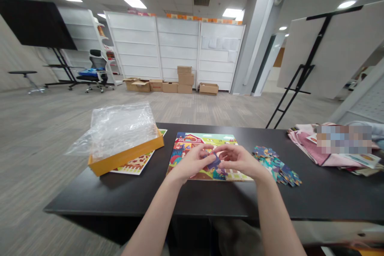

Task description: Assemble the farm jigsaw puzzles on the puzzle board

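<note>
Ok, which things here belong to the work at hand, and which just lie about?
In use: left hand, right hand, puzzle piece between them, farmyard jigsaw board, loose pieces.
Lying about: yellow box with plastic wrap, pink cloth, cardboard boxes.

Bright, even light from white rectangular ceiling panels [134, 3]; only a faint soft shadow under the right hand [240, 161]. Slight glare on crinkled clear plastic wrap [120, 132]. Strong wide-angle bend at edges. Pixelated blur patch [343, 139] at right. Rest sharp.

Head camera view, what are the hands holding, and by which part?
The left hand and right hand together hold a blue jigsaw piece, apparently by its edges, above the farm-scene puzzle board; exactly which edges cannot be told.
</note>
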The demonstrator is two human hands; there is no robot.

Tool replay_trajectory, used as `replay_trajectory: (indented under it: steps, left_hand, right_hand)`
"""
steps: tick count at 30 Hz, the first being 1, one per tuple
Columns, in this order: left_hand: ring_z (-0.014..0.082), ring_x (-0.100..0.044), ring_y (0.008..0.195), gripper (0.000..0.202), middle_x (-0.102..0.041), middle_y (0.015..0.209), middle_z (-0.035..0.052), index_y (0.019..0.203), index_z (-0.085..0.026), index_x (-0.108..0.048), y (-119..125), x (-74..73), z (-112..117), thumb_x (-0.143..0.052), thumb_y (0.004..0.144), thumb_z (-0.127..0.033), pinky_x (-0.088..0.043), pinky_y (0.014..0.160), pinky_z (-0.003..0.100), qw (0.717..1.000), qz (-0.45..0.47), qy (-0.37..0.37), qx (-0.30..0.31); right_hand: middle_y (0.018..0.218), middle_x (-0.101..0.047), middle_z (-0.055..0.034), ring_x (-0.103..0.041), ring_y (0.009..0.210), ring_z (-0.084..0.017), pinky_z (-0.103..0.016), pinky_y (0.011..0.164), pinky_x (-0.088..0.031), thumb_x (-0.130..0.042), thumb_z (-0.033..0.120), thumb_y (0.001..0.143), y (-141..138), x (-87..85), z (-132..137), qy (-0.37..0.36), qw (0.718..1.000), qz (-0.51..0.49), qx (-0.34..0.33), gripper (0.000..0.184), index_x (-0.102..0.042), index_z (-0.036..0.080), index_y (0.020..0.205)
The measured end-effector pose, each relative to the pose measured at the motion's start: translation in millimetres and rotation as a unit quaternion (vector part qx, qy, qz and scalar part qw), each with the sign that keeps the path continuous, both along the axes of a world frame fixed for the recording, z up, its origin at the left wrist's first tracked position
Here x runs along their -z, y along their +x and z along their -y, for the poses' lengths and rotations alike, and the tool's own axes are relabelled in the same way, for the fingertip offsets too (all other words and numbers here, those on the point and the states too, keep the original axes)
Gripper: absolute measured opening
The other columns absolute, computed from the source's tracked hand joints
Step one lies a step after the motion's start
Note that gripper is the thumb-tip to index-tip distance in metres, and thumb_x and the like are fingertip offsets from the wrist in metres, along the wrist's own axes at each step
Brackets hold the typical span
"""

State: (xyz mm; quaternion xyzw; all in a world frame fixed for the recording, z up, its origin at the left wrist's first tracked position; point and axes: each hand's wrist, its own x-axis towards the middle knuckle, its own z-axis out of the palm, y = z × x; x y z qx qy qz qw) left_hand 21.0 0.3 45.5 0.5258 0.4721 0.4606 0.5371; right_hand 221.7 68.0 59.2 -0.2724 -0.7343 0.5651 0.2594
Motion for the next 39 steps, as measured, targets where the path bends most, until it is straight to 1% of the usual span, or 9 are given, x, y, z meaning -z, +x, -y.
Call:
replay_trajectory:
  steps: [4, 8, 13, 19, 23, 27, 31, 35, 39]
  left_hand:
    - [0.0107, -0.063, 0.060, 0.061, -0.068, 0.081, 0.0008, 0.124, -0.019, -0.056, -3.0, -2.5, 0.0, -0.081, 0.073, -0.041, -0.048, 0.053, 0.020, 0.998, 0.050, 0.006, -0.041]
    - [0.0134, -0.066, 0.075, 0.051, -0.069, 0.085, 0.0026, 0.113, -0.017, -0.063, -5.3, 4.3, -8.8, -0.083, 0.069, -0.034, -0.052, 0.069, 0.024, 0.990, 0.088, 0.055, -0.092]
    - [0.0166, -0.067, 0.083, 0.031, -0.072, 0.090, 0.0067, 0.092, -0.014, -0.069, -1.3, 13.5, -18.0, -0.079, 0.072, -0.036, -0.052, 0.075, 0.027, 0.983, 0.063, 0.106, -0.135]
    - [0.0168, -0.069, 0.074, 0.030, -0.072, 0.080, 0.0038, 0.092, -0.015, -0.065, -7.2, 16.6, -18.4, -0.077, 0.072, -0.035, -0.053, 0.071, 0.028, 0.990, -0.008, 0.075, -0.119]
    - [0.0196, -0.072, 0.076, 0.032, -0.074, 0.080, 0.0049, 0.095, -0.016, -0.064, -24.4, 12.6, -19.7, -0.076, 0.071, -0.033, -0.055, 0.072, 0.030, 0.990, -0.050, 0.084, -0.102]
    - [0.0209, -0.072, 0.072, 0.031, -0.075, 0.080, 0.0066, 0.093, -0.015, -0.065, -57.2, 15.9, -28.6, -0.075, 0.069, -0.033, -0.058, 0.071, 0.033, 0.969, -0.100, 0.096, -0.207]
    - [0.0222, -0.073, 0.074, 0.028, -0.075, 0.078, 0.0070, 0.091, -0.015, -0.065, -92.8, 28.1, -41.1, -0.071, 0.067, -0.029, -0.059, 0.074, 0.036, 0.937, -0.140, 0.100, -0.304]
    - [0.0228, -0.074, 0.082, 0.025, -0.076, 0.085, 0.0090, 0.094, -0.014, -0.065, -112.3, 39.0, -51.2, -0.063, 0.070, -0.023, -0.060, 0.077, 0.035, 0.914, -0.204, 0.098, -0.335]
    - [0.0217, -0.074, 0.085, 0.023, -0.076, 0.088, 0.0090, 0.095, -0.015, -0.065, -115.7, 43.5, -57.4, -0.060, 0.073, -0.018, -0.060, 0.079, 0.034, 0.904, -0.242, 0.091, -0.341]
  right_hand:
    - [0.102, -0.071, -0.0070, -0.068, 0.081, -0.018, -0.032, 0.072, -0.055, -0.083, 0.041, 0.070, -9.3, 6.8, -4.9, 0.022, 0.998, -0.002, 0.059, 0.041, -0.069, 0.019, 0.101]
    - [0.087, -0.069, -0.0055, -0.068, 0.074, -0.018, -0.028, 0.059, -0.052, -0.073, 0.051, 0.079, -12.3, 11.9, -7.6, -0.001, 0.996, 0.012, 0.092, 0.041, -0.066, 0.017, 0.101]
    - [0.082, -0.069, -0.0017, -0.067, 0.072, -0.016, -0.024, 0.056, -0.049, -0.079, 0.044, 0.074, -19.7, 11.3, -3.1, -0.025, 0.997, -0.027, 0.070, 0.048, -0.060, 0.020, 0.111]
    - [0.075, -0.068, 0.0001, -0.062, 0.063, -0.014, -0.026, 0.057, -0.048, -0.078, 0.044, 0.073, -27.7, 14.7, -6.4, -0.001, 0.988, -0.053, 0.147, 0.044, -0.057, 0.019, 0.104]
    - [0.077, -0.070, -0.0022, -0.065, 0.069, -0.017, -0.028, 0.059, -0.047, -0.072, 0.045, 0.078, -33.2, 25.2, -11.9, 0.039, 0.983, -0.050, 0.170, 0.039, -0.058, 0.019, 0.104]
    - [0.081, -0.072, -0.0040, -0.068, 0.075, -0.020, -0.029, 0.061, -0.048, -0.069, 0.045, 0.080, -35.9, 29.0, -12.9, 0.045, 0.982, -0.045, 0.175, 0.037, -0.058, 0.020, 0.105]
    - [0.080, -0.071, -0.0041, -0.067, 0.074, -0.019, -0.031, 0.066, -0.049, -0.068, 0.044, 0.081, -35.9, 26.6, -10.6, 0.056, 0.983, -0.043, 0.171, 0.035, -0.059, 0.019, 0.105]
    - [0.081, -0.071, -0.0039, -0.066, 0.074, -0.018, -0.032, 0.070, -0.050, -0.068, 0.041, 0.081, -37.8, 24.9, -8.2, 0.074, 0.983, -0.032, 0.164, 0.032, -0.061, 0.018, 0.103]
    - [0.082, -0.071, -0.0031, -0.067, 0.074, -0.018, -0.031, 0.069, -0.050, -0.070, 0.040, 0.079, -40.6, 26.1, -7.9, 0.075, 0.984, -0.027, 0.158, 0.030, -0.062, 0.020, 0.100]
